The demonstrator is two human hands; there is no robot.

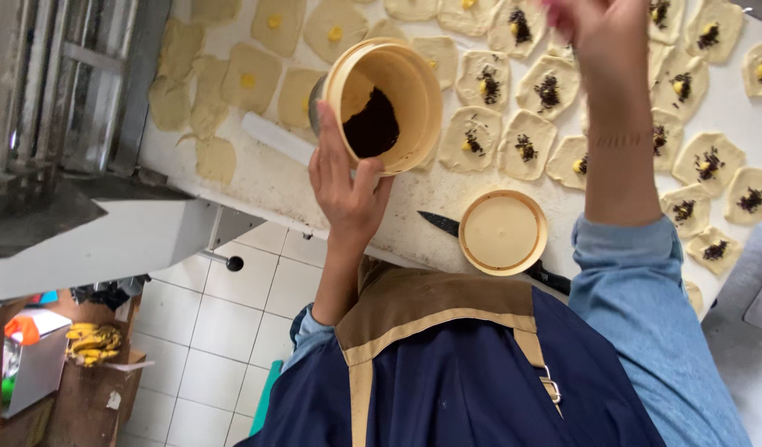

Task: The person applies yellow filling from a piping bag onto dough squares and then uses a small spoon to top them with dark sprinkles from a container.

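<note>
Far left: a grey machine frame beside the floured white table. Plain dough pieces with yellow dabs lie there. Left hand grips a cream tub, fingers clamped round its wall; tub tilted, dark filling inside, held above table edge. Cream lid lies flat over a black knife. Right hand raised over topped dough pieces; fingers cut off at frame top, cannot tell.
</note>
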